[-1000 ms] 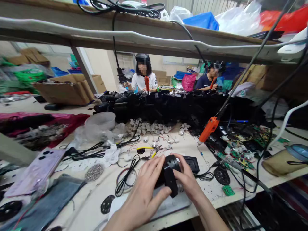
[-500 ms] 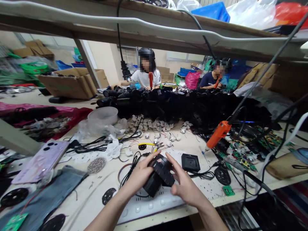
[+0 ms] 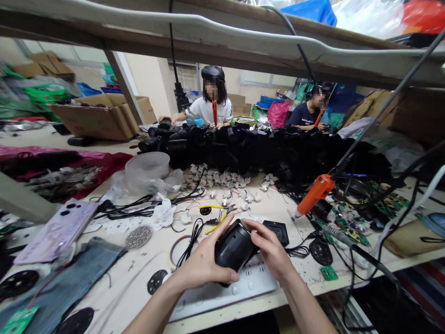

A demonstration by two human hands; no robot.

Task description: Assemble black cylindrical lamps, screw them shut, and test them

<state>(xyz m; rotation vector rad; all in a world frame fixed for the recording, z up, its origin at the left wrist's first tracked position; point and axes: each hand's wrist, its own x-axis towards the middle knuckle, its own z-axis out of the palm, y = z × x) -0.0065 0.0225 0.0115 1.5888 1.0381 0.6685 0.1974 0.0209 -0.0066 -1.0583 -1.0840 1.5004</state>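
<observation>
Between my hands, tilted above the white power strip (image 3: 239, 285), is a black plastic housing (image 3: 233, 247) with a rounded, glossy body. My left hand (image 3: 205, 262) wraps its left side, thumb across the near face. On the upper right side, the fingers of my right hand (image 3: 269, 246) press against the housing. Just beyond lie yellow-handled cutters (image 3: 222, 217). A square black plastic part (image 3: 277, 232) rests behind my right hand. Left of my left hand are a coiled black cable (image 3: 190, 243) and a perforated black disc (image 3: 157, 281).
An orange electric screwdriver (image 3: 315, 197) hangs at right, near green circuit boards (image 3: 354, 227). Small white motor parts (image 3: 219, 178) and a dark heap (image 3: 243, 148) lie farther back. A phone (image 3: 57, 232) and denim cloth (image 3: 79, 273) are at left. Two people sit across the bench.
My hands have turned the black housing over, so its smooth rounded side now shows. The camera view has shifted slightly. Across the bench, a person's arm has reached out to a black object.
</observation>
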